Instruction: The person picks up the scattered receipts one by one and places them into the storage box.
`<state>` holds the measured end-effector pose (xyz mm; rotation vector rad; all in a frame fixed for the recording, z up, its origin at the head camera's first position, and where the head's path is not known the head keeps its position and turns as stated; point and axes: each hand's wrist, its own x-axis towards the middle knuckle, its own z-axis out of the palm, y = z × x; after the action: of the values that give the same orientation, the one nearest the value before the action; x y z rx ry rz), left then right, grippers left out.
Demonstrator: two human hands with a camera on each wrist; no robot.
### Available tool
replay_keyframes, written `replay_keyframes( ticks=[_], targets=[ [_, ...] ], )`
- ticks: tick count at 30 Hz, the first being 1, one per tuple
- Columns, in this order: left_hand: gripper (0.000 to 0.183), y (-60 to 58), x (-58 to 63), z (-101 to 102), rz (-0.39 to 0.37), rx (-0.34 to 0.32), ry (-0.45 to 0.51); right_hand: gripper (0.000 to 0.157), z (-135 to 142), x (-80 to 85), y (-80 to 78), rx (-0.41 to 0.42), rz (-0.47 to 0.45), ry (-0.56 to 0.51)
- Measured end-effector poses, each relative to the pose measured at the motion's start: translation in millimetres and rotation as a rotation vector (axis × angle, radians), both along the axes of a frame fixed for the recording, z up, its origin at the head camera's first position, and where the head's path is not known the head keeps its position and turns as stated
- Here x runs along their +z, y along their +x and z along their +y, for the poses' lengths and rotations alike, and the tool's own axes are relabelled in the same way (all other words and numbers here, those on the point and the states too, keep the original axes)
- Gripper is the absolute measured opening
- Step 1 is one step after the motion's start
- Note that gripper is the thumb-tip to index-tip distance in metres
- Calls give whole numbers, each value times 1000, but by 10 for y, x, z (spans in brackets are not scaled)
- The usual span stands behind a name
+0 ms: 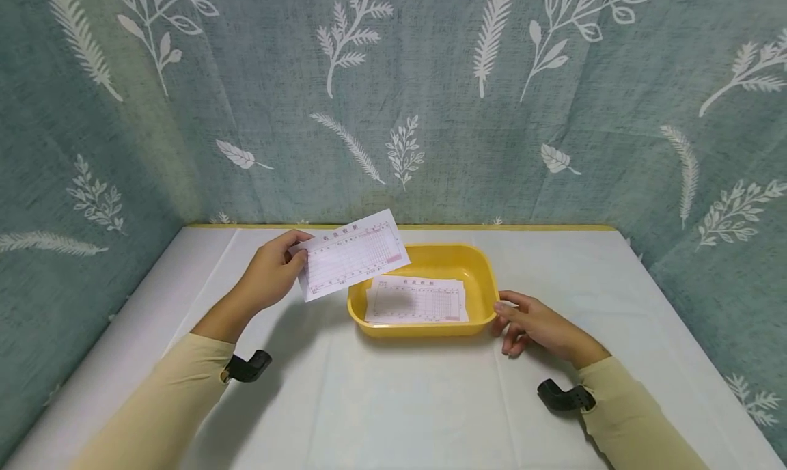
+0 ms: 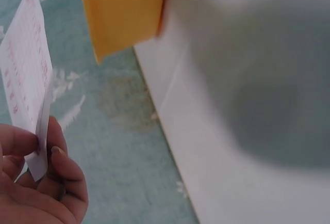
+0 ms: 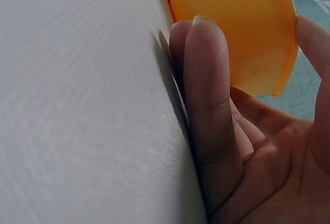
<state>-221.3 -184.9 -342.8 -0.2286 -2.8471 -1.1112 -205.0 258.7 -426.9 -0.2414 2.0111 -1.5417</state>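
My left hand [image 1: 277, 265] pinches a white printed paper slip [image 1: 353, 255] by its left end, thumb on the near face. The slip is raised and tilted, its right end above the left rim of a yellow plastic tray [image 1: 424, 330]. In the left wrist view the slip [image 2: 26, 64] stands nearly on edge between thumb and fingers. More printed slips [image 1: 418, 299] lie stacked in the tray. At the tray's right end my right hand [image 1: 535, 323] holds the rim with thumb and index finger. The other fingers [image 3: 206, 79] hang low beside the tray wall, close to the tabletop.
The tray stands on a white-covered table [image 1: 406, 402], near its back edge. A teal cloth [image 1: 430, 169] with white leaf prints hangs behind and on both sides. Black bands with curved mounts [image 1: 249, 366] are on both wrists.
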Motion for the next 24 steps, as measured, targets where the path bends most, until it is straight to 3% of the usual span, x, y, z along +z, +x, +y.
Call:
replay_keyframes(
  ticks=[24],
  targets=[
    [23,-148,-55,493,-61,-85,16,68,-29,-1,2,12,10,4]
  ],
)
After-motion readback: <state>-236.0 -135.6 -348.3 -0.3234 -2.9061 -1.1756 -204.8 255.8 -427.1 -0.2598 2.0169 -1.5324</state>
